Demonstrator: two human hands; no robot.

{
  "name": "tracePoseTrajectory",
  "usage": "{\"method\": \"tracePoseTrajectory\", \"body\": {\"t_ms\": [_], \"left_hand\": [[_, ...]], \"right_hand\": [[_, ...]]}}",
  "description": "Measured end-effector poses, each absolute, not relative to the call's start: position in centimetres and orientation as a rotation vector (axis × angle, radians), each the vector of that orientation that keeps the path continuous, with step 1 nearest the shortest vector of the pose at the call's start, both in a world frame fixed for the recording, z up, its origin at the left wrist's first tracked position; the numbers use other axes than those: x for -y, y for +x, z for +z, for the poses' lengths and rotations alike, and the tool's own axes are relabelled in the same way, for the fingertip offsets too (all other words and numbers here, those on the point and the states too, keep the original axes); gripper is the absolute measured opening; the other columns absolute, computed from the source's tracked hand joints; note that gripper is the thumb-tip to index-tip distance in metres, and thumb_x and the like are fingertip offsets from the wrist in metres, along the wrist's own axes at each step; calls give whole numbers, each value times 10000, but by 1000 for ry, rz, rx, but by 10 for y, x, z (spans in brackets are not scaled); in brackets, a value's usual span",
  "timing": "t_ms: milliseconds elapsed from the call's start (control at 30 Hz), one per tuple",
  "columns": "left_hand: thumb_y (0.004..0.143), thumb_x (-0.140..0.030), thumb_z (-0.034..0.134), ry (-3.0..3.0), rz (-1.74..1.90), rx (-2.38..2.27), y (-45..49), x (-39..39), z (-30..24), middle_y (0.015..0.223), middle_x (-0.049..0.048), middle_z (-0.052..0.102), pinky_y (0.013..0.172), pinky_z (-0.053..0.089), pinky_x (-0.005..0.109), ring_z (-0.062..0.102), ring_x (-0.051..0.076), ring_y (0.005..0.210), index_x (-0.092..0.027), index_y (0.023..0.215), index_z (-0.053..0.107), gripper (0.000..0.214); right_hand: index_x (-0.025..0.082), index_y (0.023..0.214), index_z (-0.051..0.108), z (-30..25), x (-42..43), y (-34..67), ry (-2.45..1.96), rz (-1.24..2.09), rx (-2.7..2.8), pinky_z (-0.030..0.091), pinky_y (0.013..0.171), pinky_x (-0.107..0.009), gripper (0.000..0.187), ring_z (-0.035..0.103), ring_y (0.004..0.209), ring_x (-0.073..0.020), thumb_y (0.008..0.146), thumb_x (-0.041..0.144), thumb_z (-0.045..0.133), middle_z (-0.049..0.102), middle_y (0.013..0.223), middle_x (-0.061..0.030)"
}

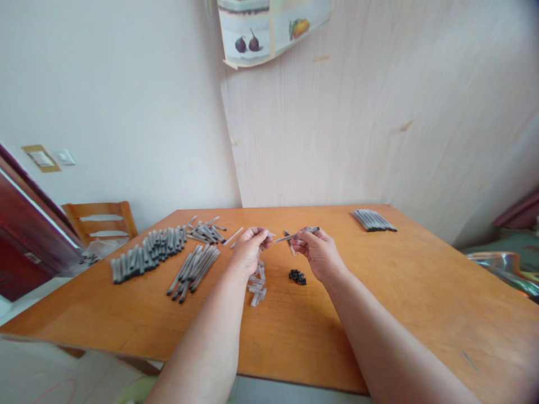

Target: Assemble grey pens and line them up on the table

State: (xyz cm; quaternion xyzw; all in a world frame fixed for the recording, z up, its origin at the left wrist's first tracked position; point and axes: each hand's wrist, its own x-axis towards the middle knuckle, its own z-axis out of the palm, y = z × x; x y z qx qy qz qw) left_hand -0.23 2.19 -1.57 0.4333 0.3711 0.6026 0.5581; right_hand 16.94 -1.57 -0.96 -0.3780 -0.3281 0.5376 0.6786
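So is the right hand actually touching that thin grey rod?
Touching. The head view shows the right hand pinching the thin grey rod between its fingertips, with no gap visible.

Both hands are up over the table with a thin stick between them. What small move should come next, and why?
Probably bring the hands together, so the tip of the thin stick in the right hand meets the small piece pinched in the left hand. The stick points at that piece, with only a small gap between them.
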Motion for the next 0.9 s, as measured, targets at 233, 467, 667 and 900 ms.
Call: {"method": "tracePoseTrajectory", "body": {"t_ms": [233, 467, 667, 900], "left_hand": [[726, -218, 785, 943, 1407, -838, -2, -21, -16, 771, 25, 690, 694, 510, 230, 654, 105, 707, -154, 824, 607, 213], [748, -193, 773, 922, 1379, -829, 1, -21, -16, 790, 41, 700, 683, 529, 226, 674, 113, 709, -153, 833, 594, 202], [763, -189, 761, 918, 1337, -823, 3, -17, -14, 759, 35, 689, 695, 535, 231, 688, 125, 721, -151, 840, 583, 198], [779, -255, 756, 996, 1281, -826, 6, -14, -14, 800, 56, 715, 690, 516, 227, 690, 129, 728, -152, 918, 604, 230]], "right_hand": [[205, 784, 539, -10, 15, 171, -789, 1185, 693, 559, 655, -272, 296, 683, 730, -161, 643, 265, 792, 644, 755, -12], [209, 790, 540, -11, 15, 171, -762, 1175, 675, 563, 683, -274, 320, 687, 754, -161, 633, 272, 812, 630, 740, 4], [197, 785, 565, -11, 15, 169, -762, 1189, 658, 561, 657, -252, 286, 684, 741, -154, 633, 247, 803, 650, 747, -11], [184, 792, 571, -13, 14, 167, -768, 1189, 664, 568, 638, -235, 308, 701, 742, -160, 614, 256, 811, 664, 740, -8]]}}
